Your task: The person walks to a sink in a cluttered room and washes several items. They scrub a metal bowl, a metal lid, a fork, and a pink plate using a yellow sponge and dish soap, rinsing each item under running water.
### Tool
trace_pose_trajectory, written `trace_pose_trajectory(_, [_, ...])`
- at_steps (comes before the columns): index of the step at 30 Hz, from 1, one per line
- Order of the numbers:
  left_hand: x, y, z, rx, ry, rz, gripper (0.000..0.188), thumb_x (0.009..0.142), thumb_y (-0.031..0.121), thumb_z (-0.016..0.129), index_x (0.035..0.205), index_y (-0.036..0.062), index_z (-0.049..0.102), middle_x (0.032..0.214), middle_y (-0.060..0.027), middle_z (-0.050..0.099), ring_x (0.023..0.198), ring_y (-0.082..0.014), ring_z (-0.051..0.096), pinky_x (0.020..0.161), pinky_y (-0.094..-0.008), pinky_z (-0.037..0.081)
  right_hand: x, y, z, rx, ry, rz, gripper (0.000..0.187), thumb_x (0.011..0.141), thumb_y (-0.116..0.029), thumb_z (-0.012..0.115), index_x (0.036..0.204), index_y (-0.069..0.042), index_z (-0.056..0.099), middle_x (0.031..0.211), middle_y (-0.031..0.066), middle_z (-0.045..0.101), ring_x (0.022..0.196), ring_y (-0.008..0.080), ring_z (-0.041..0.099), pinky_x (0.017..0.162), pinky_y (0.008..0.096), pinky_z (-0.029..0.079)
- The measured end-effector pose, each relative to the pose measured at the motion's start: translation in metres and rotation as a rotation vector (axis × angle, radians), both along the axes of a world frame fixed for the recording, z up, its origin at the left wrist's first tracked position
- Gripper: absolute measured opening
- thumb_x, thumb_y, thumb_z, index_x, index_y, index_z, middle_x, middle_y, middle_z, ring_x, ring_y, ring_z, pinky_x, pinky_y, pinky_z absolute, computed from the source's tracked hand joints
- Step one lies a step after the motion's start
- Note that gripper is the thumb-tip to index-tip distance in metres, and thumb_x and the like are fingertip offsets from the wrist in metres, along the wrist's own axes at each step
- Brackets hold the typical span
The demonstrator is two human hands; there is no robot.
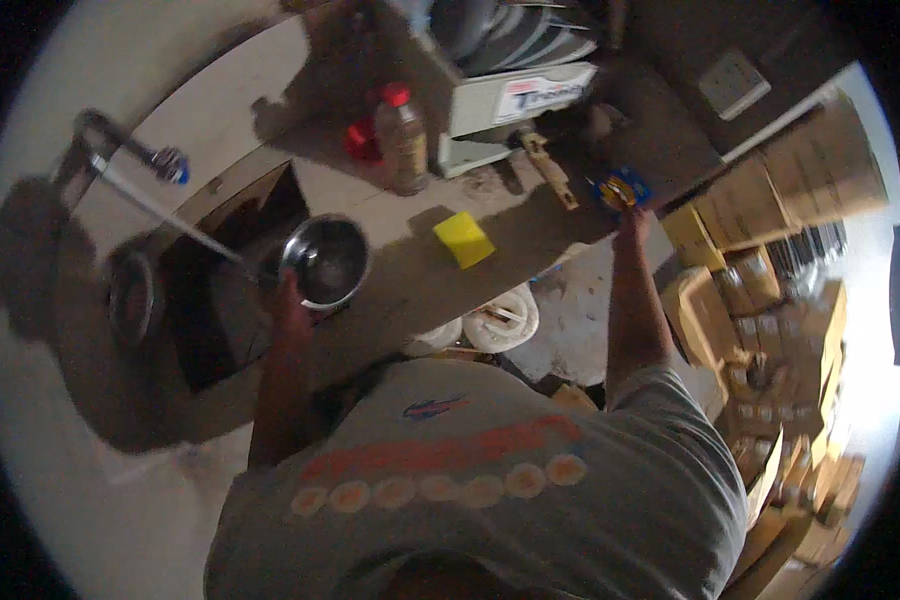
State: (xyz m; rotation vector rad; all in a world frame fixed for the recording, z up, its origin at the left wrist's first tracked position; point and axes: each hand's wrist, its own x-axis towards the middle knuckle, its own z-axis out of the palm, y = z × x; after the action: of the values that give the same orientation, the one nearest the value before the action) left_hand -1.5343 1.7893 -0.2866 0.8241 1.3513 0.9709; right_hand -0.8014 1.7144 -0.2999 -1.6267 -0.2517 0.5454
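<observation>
Steel round bowl (336,258) is clasped at rim by left hand (289,300); tipping risked by one-sided hold. Beyond right hand (630,216), flat blue-and-yellow object (621,189) is touched; closure cannot be told.

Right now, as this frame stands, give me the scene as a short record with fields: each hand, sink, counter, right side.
left hand: at the rim of a metal bowl, apparently gripping it
right hand: at a blue-and-yellow item; grip unclear
sink: dark, rectangular, left of the bowl; a long curved faucet reaches across it
counter: yellow square, cloth or sponge; red-capped bottle
right side: stacked cardboard boxes
</observation>
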Motion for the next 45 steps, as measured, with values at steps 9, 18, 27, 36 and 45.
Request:
trace_pose_trajectory(9, [0.053,-0.014,0.011,0.021,0.279,0.092,0.072,0.098,0.065,0.048,0.134,0.0031,0.054,0.098,-0.0145,0.064,0.072,-0.024,0.066,0.051,-0.0356,0.053,-0.081,-0.042,0.131,0.45,-0.007,0.09,0.032,0.089,-0.024,0.075,0.112,-0.005,0.064,0.103,0.0063,0.063,0.099,0.0195,0.062,0.078,0.0325,0.053])
trace_pose_trajectory(18, [0.051,-0.005,0.011,0.101,0.473,-0.057,0.083,0.09,0.076,0.053,0.13,0.003,0.056,0.092,-0.0127,0.063,0.061,-0.0229,0.063,0.047,-0.0346,0.05,-0.233,-0.02,0.207,0.182,0.029,0.695,0.025,0.09,-0.018,0.074,0.107,0.0,0.071,0.098,0.0074,0.07,0.085,0.0194,0.069,0.076,0.0362,0.058])
trace_pose_trajectory(27, [0.055,-0.009,0.12,0.611,0.31,-0.321,0.057,0.095,0.031,0.074,0.139,0.0028,0.053,0.135,-0.014,0.059,0.116,-0.0253,0.061,0.101,-0.0412,0.046,-0.393,0.046,0.22,-0.165,-0.919,1.246,0.036,0.087,-0.034,0.074,0.106,-0.003,0.072,0.093,0.0143,0.072,0.08,0.0266,0.072,0.074,0.0396,0.056])
trace_pose_trajectory(36, [0.056,0.034,0.138,0.674,0.273,-0.728,0.037,0.092,0.015,0.073,0.125,0.0014,0.066,0.119,-0.0094,0.07,0.109,-0.0159,0.065,0.092,-0.0313,0.052,-0.448,0.066,0.221,-0.048,-1.389,1.439,0.038,0.091,-0.05,0.065,0.107,-0.017,0.074,0.101,0.0139,0.069,0.1,0.0331,0.068,0.084,0.0458,0.056])
trace_pose_trajectory(45, [0.053,0.034,0.127,0.604,0.399,-0.628,0.025,0.09,0.018,0.075,0.111,0.0034,0.073,0.095,-0.0035,0.074,0.086,-0.0107,0.065,0.078,-0.0307,0.053,-0.441,0.068,0.221,0.071,-1.351,1.352,0.028,0.088,-0.034,0.07,0.098,-0.008,0.071,0.097,0.0132,0.068,0.095,0.0345,0.068,0.081,0.0464,0.055])
